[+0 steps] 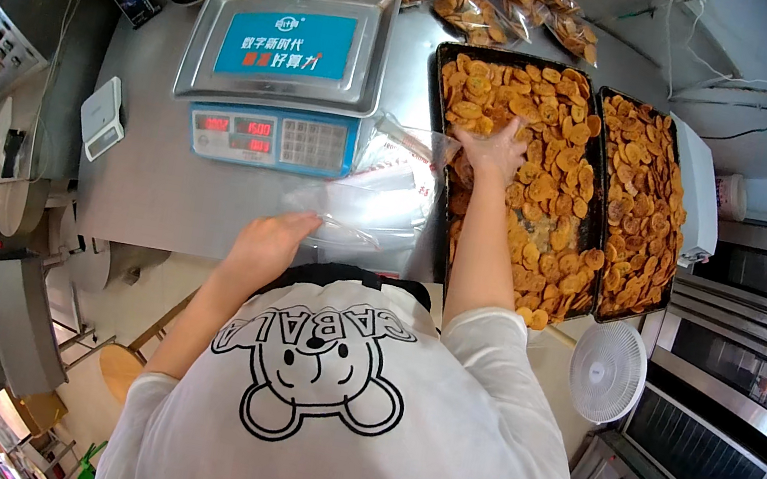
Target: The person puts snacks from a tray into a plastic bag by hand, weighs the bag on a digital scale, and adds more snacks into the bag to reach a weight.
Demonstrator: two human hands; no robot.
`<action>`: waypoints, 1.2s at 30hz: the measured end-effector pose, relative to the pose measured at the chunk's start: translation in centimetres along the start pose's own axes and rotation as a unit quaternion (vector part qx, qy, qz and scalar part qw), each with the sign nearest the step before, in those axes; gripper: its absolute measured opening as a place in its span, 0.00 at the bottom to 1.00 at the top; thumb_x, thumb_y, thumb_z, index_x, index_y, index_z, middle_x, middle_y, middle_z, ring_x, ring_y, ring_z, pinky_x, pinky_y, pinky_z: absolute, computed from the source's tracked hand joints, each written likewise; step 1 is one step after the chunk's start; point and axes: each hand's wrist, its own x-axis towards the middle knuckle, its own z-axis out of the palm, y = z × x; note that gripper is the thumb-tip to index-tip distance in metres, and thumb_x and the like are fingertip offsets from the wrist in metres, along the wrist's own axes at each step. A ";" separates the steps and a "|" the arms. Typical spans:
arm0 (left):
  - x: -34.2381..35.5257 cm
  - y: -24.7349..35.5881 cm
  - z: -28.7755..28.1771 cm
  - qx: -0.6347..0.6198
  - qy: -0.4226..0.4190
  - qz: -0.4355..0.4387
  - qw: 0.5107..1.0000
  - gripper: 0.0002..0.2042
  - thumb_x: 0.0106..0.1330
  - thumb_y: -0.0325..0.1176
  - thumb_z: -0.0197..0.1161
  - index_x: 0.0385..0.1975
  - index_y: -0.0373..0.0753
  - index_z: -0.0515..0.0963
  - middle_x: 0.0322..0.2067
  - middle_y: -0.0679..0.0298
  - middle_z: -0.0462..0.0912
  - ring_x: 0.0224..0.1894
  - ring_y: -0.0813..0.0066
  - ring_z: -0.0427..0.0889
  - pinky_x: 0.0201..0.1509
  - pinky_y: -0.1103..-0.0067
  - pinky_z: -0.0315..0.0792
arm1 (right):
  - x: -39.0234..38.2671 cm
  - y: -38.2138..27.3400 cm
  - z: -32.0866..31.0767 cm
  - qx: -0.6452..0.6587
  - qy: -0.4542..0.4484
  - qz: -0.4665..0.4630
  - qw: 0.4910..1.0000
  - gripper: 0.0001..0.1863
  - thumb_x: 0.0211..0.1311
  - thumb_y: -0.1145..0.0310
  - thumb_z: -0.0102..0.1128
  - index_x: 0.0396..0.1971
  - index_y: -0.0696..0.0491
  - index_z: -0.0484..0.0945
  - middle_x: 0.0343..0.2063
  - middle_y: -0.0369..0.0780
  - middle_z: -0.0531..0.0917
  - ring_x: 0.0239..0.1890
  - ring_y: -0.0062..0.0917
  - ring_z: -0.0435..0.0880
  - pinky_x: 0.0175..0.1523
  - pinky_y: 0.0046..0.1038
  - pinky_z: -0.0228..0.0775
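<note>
A: In the head view, what could go wrong from here?

B: Your bare right hand (493, 151) is over the thin, round, golden-brown slices (545, 211) in the nearer-to-you black rectangular tray (598, 194), the left one of two. They lie right up to its near rim, so a hard rake toward you could push some over the edge. A heavy squeeze might snap them, as they look brittle.

A: And on the left side?

B: Your bare left hand (271, 246) is at the near-left edge of a clear, flat plastic bag (374, 203) on the silver metal tabletop (133, 193). Only that hand is on it, so it could slide or fold shut if your hold is loose.

A: How are the grips?

B: Your right fingers are spread, thumb out to the left; you can't tell from here whether they have hold of any slice. Your left fingertips are drawn together, seemingly pinching the bag's edge.

A: How do the slices look?

B: Mostly flat, overlapping, and orange-gold with darker brown patches; a thinner patch lies just nearer than your right hand. More fill the right-hand black tray (667, 299), and clear bags of similar slices (472, 16) lie along the far edge, beyond the blue-and-white scale with a steel pan (198, 72).
</note>
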 end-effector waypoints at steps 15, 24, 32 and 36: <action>1.0 0.1 0.0 0.041 -0.076 -0.011 0.996 0.16 0.67 0.28 0.52 0.52 0.42 0.80 0.57 0.61 0.82 0.54 0.59 0.83 0.54 0.65 0.79 | 0.1 0.1 -0.9 0.068 0.055 -0.059 0.994 0.51 0.44 0.42 0.79 0.65 0.58 0.70 0.61 0.53 0.77 0.63 0.45 0.76 0.65 0.42 0.70; -0.1 -1.1 1.1 -0.031 -0.002 -0.087 0.996 0.16 0.65 0.31 0.59 0.53 0.44 0.80 0.53 0.62 0.84 0.51 0.60 0.84 0.51 0.64 0.80 | 0.5 8.4 -4.2 0.078 0.137 -0.032 0.987 0.24 0.77 0.63 0.52 0.68 0.54 0.69 0.56 0.47 0.82 0.54 0.39 0.84 0.54 0.38 0.79; 1.8 -0.3 1.4 -0.054 0.032 -0.049 0.997 0.13 0.67 0.30 0.58 0.49 0.43 0.82 0.51 0.62 0.85 0.49 0.59 0.85 0.50 0.64 0.80 | 3.4 12.7 0.5 0.222 -0.039 -0.046 0.973 0.31 0.71 0.63 0.64 0.67 0.64 0.67 0.45 0.49 0.84 0.40 0.33 0.84 0.45 0.34 0.76; 2.0 0.0 1.2 -0.047 0.040 -0.048 0.997 0.13 0.66 0.30 0.58 0.48 0.44 0.83 0.49 0.62 0.86 0.46 0.58 0.86 0.48 0.64 0.80 | 3.6 13.1 3.8 0.312 0.007 0.007 0.950 0.31 0.71 0.62 0.63 0.66 0.64 0.68 0.27 0.42 0.84 0.21 0.28 0.74 0.27 0.39 0.67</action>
